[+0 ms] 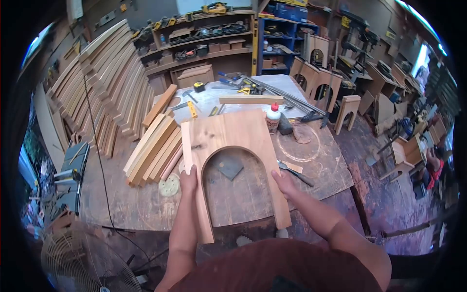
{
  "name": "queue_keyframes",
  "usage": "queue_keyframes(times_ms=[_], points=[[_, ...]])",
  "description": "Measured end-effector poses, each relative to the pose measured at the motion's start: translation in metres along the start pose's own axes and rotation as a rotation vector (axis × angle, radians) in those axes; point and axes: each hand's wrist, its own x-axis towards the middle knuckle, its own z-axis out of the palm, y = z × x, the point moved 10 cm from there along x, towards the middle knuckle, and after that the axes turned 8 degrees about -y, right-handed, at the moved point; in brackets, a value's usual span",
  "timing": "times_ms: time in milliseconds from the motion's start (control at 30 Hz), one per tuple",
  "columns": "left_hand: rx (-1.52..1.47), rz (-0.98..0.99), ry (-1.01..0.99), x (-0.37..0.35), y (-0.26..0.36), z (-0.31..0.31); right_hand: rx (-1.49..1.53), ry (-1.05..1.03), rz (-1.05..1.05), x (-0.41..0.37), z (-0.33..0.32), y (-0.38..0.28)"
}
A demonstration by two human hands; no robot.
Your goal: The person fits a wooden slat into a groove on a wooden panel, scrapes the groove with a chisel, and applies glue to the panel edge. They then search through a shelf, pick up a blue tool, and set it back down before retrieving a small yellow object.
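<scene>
A wooden panel with an arched cutout (238,131) is held up over the front of the workbench, tilted toward me. My left hand (188,181) grips its left edge, the thumb lying on the front face. On the opposite leg of the arch, my right hand (283,185) is closed around the edge. Through the arch a dark square sheet (229,165) shows on the bench. A round pale disc with holes (169,186) lies beside my left hand. Close to my right hand is a dark-handled tool (297,175), and a red-capped bottle (273,119) stands behind it.
Curved wooden strips (154,148) lie on the workbench (131,209) at left, with tall stacked boards (104,82) behind. A tape measure (199,87), clamps (248,87) and metal bars cover the far side. A fan (90,263) stands lower left; another person (434,168) is at far right.
</scene>
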Motion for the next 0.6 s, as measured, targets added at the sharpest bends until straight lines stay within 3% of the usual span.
queue_keyframes(times_ms=[300,467,500,567,600], points=[[-0.190,0.009,0.039,0.004,-0.024,0.013,-0.040,-0.111,0.000,0.040,-0.006,0.001],[-0.288,-0.031,0.059,-0.020,0.018,0.009,-0.193,-0.253,-0.061,0.059,-0.004,0.012],[-0.222,-0.028,0.059,-0.014,0.010,0.008,-0.193,-0.352,-0.027,0.043,-0.006,-0.008],[-0.122,0.002,0.084,-0.012,0.012,0.004,-0.226,-0.327,-0.108,0.036,-0.034,-0.022],[0.022,-0.090,0.072,-0.022,0.026,0.002,-0.275,-0.301,-0.180,0.032,-0.055,-0.031]])
